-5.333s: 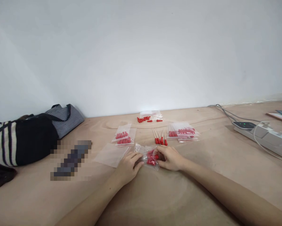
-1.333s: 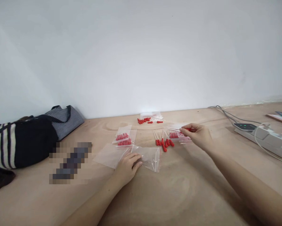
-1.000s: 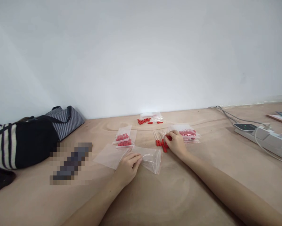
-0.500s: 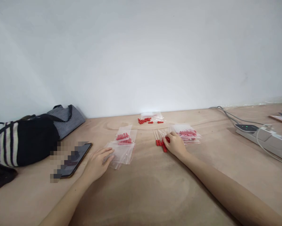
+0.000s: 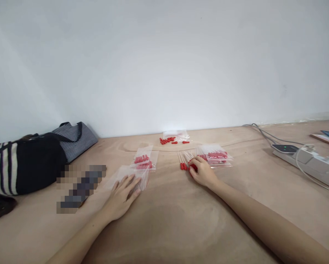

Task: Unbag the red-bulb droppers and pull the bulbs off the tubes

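Left hand (image 5: 121,200), one: it is lying palm down, fingers spreading wide and flat over loose clear bags (image 5: 144,179) and gripping nothing that is showing. Right hand (image 5: 204,173), one: its fingers are curling close together over the red ends of pale sticks (image 5: 182,166); whether they are pinching any, one cannot tell, as the hand is hiding them. Two red ends are showing just left of the right fingers, their pale stems pointing away. Filled bags, right stack (image 5: 218,155): lying just beyond and to the right of the right fingers. Filled bags, left group (image 5: 141,159): lying just beyond the left fingers, the loose bags overlapping their near edge. Short red pieces (image 5: 167,140), a small heap: lying well beyond both hands' fingers, beside a further clear bag (image 5: 176,134). All are resting on the worktop (image 5: 167,223). Hazards, by judgement: the sticks could be rolling apart if the right fingers are lifting unevenly, the ends being rounded; the thin bags could be clinging together if the left fingers are dragging them, thereby pushing the left group askew.
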A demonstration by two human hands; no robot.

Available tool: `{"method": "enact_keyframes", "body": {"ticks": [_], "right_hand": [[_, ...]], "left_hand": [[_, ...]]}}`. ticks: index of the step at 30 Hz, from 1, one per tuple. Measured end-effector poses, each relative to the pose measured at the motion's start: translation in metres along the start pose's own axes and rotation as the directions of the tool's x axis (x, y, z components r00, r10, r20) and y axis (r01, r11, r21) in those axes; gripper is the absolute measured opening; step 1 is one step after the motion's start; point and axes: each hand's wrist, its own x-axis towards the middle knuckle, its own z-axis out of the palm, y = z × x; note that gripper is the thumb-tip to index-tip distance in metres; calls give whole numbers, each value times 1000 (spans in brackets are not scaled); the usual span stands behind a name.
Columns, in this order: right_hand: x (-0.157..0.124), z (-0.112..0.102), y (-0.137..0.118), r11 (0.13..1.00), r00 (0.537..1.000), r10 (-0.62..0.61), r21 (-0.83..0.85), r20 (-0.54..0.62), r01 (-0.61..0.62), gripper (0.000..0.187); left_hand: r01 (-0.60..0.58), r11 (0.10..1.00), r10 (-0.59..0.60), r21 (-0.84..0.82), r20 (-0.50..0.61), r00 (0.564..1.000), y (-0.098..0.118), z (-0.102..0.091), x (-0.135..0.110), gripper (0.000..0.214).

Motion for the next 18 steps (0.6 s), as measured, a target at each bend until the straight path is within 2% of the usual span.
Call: {"method": "enact_keyframes", "body": {"ticks": [2,5,9,13,15,18], "right_hand": [[-1,-2,0,999,999,-39,36,-2,39,16],[-3,-11,-2,994,993,-110,25,32,110,15],[-7,-31,-3,972,957,-237,26,169,236,27],[-6,-43,4,948,905,-318,85,283,307,31],[-4,-41,9,946,900,-324,92,291,311,28],[0,-32,13,947,908,-320,91,270,307,23]], "left_hand": [[10,1000,-10,-10,-62,998,-1,1,2,48],[-46,998,36,-40,-220,975,-3,-1,9,45],[-174,978,120,-118,-367,923,-4,-11,32,36],[-204,954,113,-221,-366,924,2,-19,67,28],[-185,957,102,-222,-340,935,5,-22,84,24],[-135,983,100,-120,-263,960,6,-25,103,19]]}}
